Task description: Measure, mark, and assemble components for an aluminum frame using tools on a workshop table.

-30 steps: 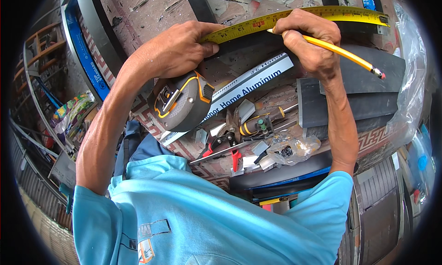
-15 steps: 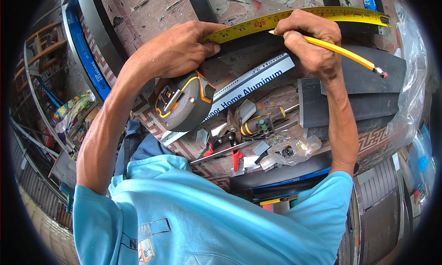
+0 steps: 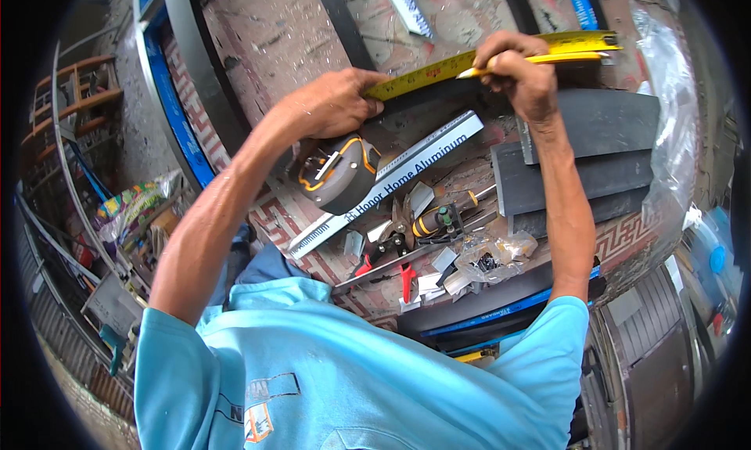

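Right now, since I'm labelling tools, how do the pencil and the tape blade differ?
The pencil is slim and pointed; the tape blade is wider, longer and scale-marked. The right hand grips the pencil, while the left hand holds the tape blade. Both are mainly yellow.

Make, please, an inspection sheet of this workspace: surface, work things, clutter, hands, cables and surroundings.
Surface: reddish work surface, scuffed, patterned near its edge.
Work things: tape blade extended along dark bar; tape case; pencil.
Clutter: red-handled tool, screwdriver, clear plastic bag, offcuts.
Hands: left hand pinches the tape blade; right hand holds the pencil, tip at the blade's near edge.
Cables: nothing seen.
Surroundings: dark panels and plastic sheet at right; wooden rack far left.
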`<state>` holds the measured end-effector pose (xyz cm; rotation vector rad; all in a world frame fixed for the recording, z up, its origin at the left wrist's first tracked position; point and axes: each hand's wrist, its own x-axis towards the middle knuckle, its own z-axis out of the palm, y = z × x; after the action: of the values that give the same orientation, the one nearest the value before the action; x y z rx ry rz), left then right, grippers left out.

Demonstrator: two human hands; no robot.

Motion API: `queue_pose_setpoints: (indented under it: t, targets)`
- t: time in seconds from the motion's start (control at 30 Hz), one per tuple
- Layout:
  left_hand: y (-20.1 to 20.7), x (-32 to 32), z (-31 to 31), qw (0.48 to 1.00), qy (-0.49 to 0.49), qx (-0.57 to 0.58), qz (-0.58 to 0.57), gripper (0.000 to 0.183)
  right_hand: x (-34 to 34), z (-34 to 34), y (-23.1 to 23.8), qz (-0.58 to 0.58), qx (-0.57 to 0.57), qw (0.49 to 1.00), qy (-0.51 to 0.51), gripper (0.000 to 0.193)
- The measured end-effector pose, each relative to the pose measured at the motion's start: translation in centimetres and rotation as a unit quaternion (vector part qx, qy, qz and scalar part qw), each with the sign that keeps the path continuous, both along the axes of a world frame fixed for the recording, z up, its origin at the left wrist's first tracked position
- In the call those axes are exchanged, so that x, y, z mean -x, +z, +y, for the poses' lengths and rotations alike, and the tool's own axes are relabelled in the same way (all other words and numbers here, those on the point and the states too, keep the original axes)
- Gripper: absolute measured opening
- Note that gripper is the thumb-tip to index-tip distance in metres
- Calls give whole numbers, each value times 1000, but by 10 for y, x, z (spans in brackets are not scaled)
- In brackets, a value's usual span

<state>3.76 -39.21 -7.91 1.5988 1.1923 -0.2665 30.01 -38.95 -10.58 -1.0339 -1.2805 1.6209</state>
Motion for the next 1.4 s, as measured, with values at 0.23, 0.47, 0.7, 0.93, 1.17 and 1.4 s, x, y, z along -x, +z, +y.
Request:
queue_pose_setpoints:
  t: [0.23,0.47,0.7,0.93,1.17,1.4]
  targets:
    - [-18,-2,-5,993,-59,-81,-58,48,6,-33,19,215,113,949,-201,25]
    - [44,-51,-64,980,63,-53,-182,55,101,-248,63,113,114,819,-551,55]
    - [44,-38,-180,922,200,-167,-285,115,212,-347,75,146,117,767,-614,35]
    - [4,56,-232,975,92,9,-203,60,273,-384,62,-90,159,776,-604,43]
    - [-7,133,-151,969,22,-152,-196,28,259,-416,39,-132,256,648,-705,28]
    - [-13,194,-86,924,237,-245,-174,53,258,-405,60,-489,143,558,-655,35]
